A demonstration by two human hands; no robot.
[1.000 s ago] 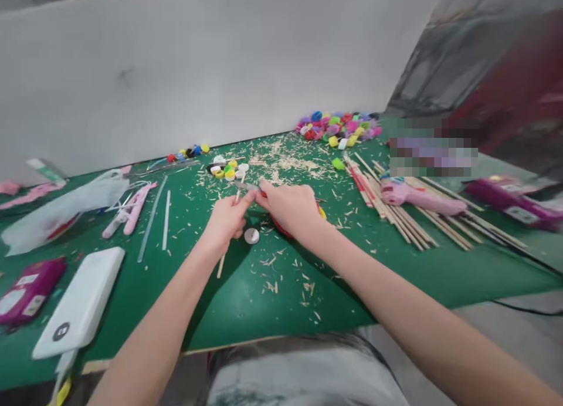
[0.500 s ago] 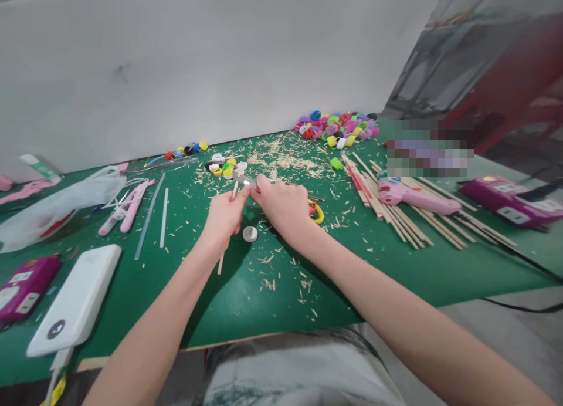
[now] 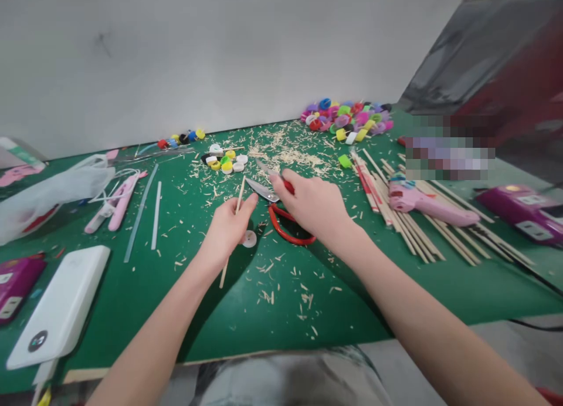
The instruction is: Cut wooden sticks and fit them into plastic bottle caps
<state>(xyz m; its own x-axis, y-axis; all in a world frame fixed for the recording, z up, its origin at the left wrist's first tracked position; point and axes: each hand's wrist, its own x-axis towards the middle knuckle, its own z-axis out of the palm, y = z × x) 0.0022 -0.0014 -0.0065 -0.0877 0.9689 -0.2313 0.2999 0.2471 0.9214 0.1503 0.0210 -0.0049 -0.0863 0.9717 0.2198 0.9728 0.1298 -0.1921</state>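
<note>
My left hand (image 3: 227, 229) is closed on a thin wooden stick (image 3: 240, 195) that points up and away over the green table (image 3: 246, 300). My right hand (image 3: 314, 205) grips red-handled scissors (image 3: 281, 213) whose blades are spread apart, just right of the stick's upper part. A small white disc (image 3: 250, 239) lies on the table under my left hand. Wood shavings (image 3: 288, 154) litter the mat around both hands.
A bundle of wooden sticks (image 3: 409, 218) and a pink glue gun (image 3: 422, 199) lie at the right, with a purple device (image 3: 523, 215) beyond. Coloured caps (image 3: 347, 117) pile at the back; a few caps (image 3: 224, 161) sit nearer. A white power bank (image 3: 59, 309), clear rods (image 3: 139, 212) and a plastic bag (image 3: 53, 189) lie left.
The scissors have come away from the stick and their blades have spread apart. My right hand has shifted to the right. The stick now shows longer above my left hand.
</note>
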